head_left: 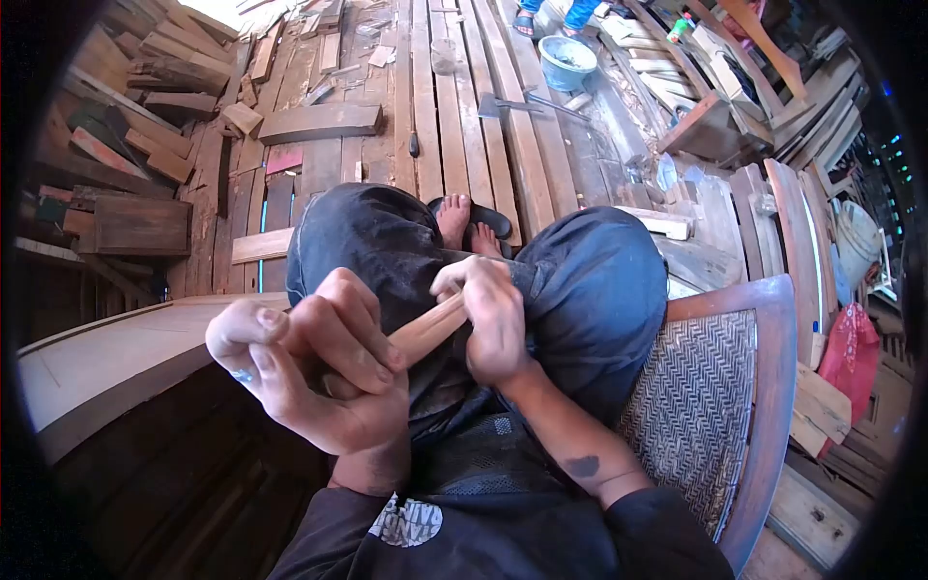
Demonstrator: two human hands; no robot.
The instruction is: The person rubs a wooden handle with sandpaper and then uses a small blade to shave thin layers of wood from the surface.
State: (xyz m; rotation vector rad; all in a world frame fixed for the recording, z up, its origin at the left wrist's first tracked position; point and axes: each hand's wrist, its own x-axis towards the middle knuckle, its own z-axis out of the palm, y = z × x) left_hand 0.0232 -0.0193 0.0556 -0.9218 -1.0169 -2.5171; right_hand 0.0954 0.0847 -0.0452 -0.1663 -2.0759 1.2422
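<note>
A slim, pale piece of wood point(426, 332) lies slantwise between my two hands, above my lap. My left hand point(314, 362) is curled round its lower left end, with the fingers bent and the thumb pressed close; a whitish smear shows on one finger. At the upper right end, my right hand point(486, 314) is closed over the wood, its back turned up, so what lies under those fingers is hidden. Dark trousers point(599, 290) cover my legs below both hands.
A chair with a woven panel point(686, 411) is at my right, and a pale board edge point(126, 362) at my left. Ahead, the plank floor holds a wood block point(321, 123), a hammer-like tool point(510, 103) and a bucket point(567, 64). Another person's feet point(525, 23) stand beside the bucket.
</note>
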